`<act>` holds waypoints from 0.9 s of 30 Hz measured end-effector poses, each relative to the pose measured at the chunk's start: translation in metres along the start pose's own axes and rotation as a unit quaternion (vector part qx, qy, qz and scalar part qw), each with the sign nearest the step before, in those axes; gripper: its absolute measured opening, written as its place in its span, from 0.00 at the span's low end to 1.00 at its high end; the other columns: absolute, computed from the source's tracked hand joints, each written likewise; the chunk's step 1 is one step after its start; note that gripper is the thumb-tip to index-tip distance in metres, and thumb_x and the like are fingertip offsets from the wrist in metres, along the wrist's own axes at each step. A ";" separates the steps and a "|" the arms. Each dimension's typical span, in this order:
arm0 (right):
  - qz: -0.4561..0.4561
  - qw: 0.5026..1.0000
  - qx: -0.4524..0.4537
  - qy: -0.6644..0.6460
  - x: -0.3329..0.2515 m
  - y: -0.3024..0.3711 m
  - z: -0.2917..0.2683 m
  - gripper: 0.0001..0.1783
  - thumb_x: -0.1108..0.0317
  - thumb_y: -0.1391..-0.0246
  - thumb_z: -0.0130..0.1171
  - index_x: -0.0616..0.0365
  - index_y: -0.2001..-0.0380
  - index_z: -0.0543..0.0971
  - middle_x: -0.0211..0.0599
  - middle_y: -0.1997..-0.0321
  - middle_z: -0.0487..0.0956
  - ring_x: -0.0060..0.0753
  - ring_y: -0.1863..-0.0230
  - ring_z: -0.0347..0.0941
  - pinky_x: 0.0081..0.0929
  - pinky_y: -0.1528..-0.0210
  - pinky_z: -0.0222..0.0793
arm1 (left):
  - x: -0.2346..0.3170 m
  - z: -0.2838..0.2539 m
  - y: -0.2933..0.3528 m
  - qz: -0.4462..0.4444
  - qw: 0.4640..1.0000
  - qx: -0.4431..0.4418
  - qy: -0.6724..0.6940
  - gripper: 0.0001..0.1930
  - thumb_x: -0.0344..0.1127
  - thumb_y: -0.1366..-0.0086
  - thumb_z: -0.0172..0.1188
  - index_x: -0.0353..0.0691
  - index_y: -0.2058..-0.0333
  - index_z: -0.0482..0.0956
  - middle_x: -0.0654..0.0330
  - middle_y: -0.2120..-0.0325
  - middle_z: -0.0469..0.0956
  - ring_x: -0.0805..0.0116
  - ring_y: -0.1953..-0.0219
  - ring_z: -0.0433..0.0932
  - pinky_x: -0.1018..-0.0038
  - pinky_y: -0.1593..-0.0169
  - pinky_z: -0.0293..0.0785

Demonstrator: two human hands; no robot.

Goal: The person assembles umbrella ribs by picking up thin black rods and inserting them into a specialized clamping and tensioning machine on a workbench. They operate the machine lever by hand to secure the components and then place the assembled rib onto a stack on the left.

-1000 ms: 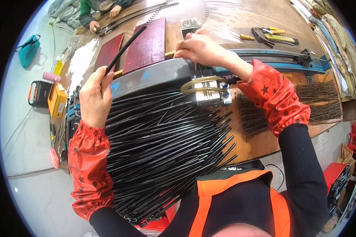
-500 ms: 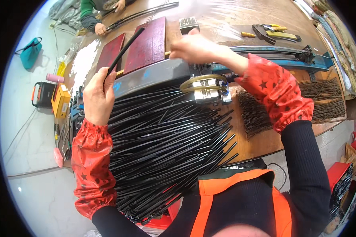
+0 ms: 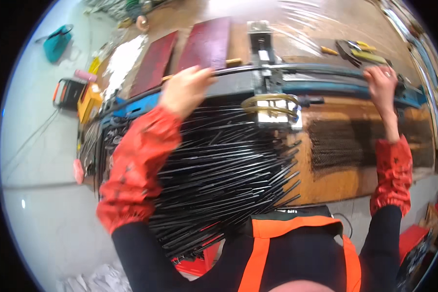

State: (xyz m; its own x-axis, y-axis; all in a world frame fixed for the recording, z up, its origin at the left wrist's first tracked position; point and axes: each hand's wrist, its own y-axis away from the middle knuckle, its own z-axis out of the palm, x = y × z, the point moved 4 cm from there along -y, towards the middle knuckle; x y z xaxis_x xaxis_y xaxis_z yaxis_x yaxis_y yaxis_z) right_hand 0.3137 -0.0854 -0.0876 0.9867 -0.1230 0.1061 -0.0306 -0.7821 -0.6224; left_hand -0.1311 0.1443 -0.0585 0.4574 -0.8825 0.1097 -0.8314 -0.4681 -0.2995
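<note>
My left hand (image 3: 187, 88) is closed, blurred by motion, around a slim black rod (image 3: 224, 72) lying along the top of the long metal bench fixture (image 3: 228, 87). Far to the right, my right hand (image 3: 382, 80) is a fist at the far end of the fixture's blue rail (image 3: 321, 86); what its fingers hold, if anything, is hidden. Between the hands stands a metal clamp unit (image 3: 265, 80) with a loop of yellowish hose (image 3: 272, 100) at its front. Below my left hand, many black rods (image 3: 219, 165) lie in a broad pile.
Dark coil springs (image 3: 336, 146) lie on the table at right. Behind the fixture are two dark red boards (image 3: 207, 44) and pliers with yellow handles (image 3: 362, 46). A yellow box (image 3: 89, 102) sits at left. Another person's hand (image 3: 142, 23) shows at the back.
The black rod in my left hand has gone from raised and slanting to lying along the fixture. My left hand moved right and forward; my right hand moved far right from beside the clamp.
</note>
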 end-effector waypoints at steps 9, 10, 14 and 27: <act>0.029 0.997 0.021 -0.068 0.043 0.036 0.019 0.08 0.66 0.36 0.57 0.60 0.64 0.77 0.43 0.67 0.77 0.48 0.60 0.74 0.40 0.52 0.66 | 0.027 0.045 -0.049 -0.015 0.997 -0.004 0.074 0.15 0.48 0.30 0.57 0.41 0.62 0.77 0.52 0.67 0.80 0.48 0.63 0.80 0.57 0.59 0.77; 0.026 0.997 0.021 -0.065 0.043 0.036 0.022 0.08 0.66 0.35 0.56 0.60 0.64 0.77 0.43 0.66 0.77 0.48 0.60 0.74 0.40 0.52 0.66 | 0.026 0.044 -0.048 -0.034 0.995 -0.011 0.093 0.15 0.49 0.30 0.57 0.41 0.63 0.77 0.52 0.67 0.80 0.47 0.63 0.80 0.57 0.59 0.76; 0.033 0.997 0.023 -0.070 0.041 0.033 0.028 0.08 0.66 0.37 0.58 0.60 0.64 0.77 0.43 0.67 0.77 0.48 0.61 0.73 0.40 0.53 0.67 | 0.026 0.051 -0.047 -0.051 0.992 0.013 0.118 0.15 0.47 0.31 0.59 0.40 0.66 0.74 0.51 0.67 0.80 0.47 0.62 0.80 0.56 0.59 0.75; 0.072 0.993 0.044 -0.081 0.029 0.031 0.016 0.07 0.67 0.38 0.61 0.59 0.62 0.80 0.41 0.64 0.80 0.46 0.58 0.75 0.39 0.51 0.68 | 0.024 0.061 -0.052 0.046 0.995 -0.005 0.085 0.10 0.41 0.34 0.62 0.41 0.64 0.77 0.51 0.69 0.80 0.46 0.64 0.81 0.56 0.61 0.76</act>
State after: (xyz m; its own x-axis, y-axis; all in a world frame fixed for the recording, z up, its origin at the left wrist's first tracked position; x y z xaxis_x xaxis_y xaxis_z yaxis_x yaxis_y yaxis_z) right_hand 0.3442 -0.1034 -0.1167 0.9861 -0.1237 -0.1107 -0.1659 -0.7063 -0.6882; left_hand -0.0576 0.1507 -0.0982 0.3192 -0.9164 0.2416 -0.8711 -0.3841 -0.3061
